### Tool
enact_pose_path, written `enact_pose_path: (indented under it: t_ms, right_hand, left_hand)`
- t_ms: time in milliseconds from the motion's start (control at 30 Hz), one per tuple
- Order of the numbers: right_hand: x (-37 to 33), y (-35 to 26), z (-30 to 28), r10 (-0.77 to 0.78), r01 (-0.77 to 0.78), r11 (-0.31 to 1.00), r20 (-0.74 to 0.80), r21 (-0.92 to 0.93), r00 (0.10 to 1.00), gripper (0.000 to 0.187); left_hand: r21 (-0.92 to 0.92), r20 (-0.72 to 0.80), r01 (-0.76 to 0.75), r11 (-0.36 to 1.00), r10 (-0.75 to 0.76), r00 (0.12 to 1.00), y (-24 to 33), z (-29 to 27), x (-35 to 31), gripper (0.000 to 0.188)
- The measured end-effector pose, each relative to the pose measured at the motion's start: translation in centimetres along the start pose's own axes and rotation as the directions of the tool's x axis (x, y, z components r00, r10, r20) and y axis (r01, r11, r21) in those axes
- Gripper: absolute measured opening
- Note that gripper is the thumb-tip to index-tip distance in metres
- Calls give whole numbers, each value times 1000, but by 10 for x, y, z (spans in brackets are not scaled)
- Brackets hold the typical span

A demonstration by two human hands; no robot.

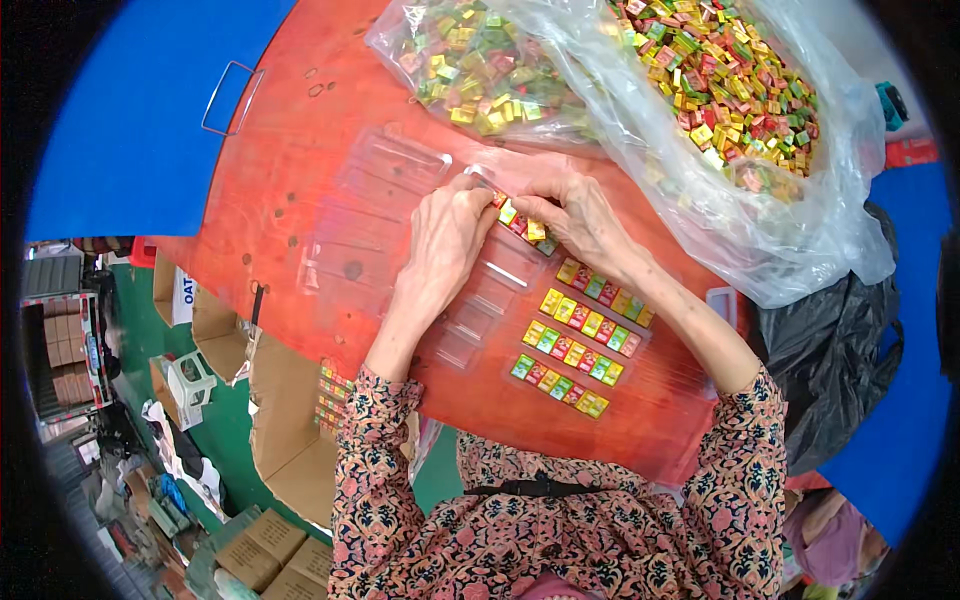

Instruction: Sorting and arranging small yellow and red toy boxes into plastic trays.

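My left hand [447, 238] is closed, fingers pinched at the upper end of a short row of tiny coloured boxes; what sits between its fingertips is hidden. From the other side my right hand [585, 222] bends its fingers down onto the same row, thumb and forefinger closed at a tiny box [507, 212]. A yellow box [537, 230] shows just below the right fingers. The row lies in the top slot of a clear plastic tray [508, 272]. Lower slots of a second tray hold full rows of red, yellow and green boxes [573, 352].
More clear trays [375, 205] lie left of my hands on the red table [270, 235]. A clear bag [490, 75] and a larger open bag [850, 200] of loose tiny boxes stand at the far side. A black bag [830, 350] hangs at right; an open carton [285, 420] stands lower left.
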State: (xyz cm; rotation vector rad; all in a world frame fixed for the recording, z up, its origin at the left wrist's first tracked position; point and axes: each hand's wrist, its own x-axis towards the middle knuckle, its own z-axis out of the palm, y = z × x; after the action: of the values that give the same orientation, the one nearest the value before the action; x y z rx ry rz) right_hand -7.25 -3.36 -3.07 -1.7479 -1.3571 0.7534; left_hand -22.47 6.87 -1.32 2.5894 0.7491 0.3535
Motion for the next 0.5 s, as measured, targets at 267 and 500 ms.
enact_pose_path:
  t_ms: [267, 500]
  right_hand:
    - [-2, 5, 7, -44, 43, 999, 31, 29, 999, 28]
    - [11, -19, 2, 166, -163, 967, -1, 198, 986, 23]
  left_hand:
    - [68, -99, 48, 997, -41, 994, -3, 5, -2, 10]
    - [74, -109, 88, 993, -80, 991, -5, 5, -3, 11]
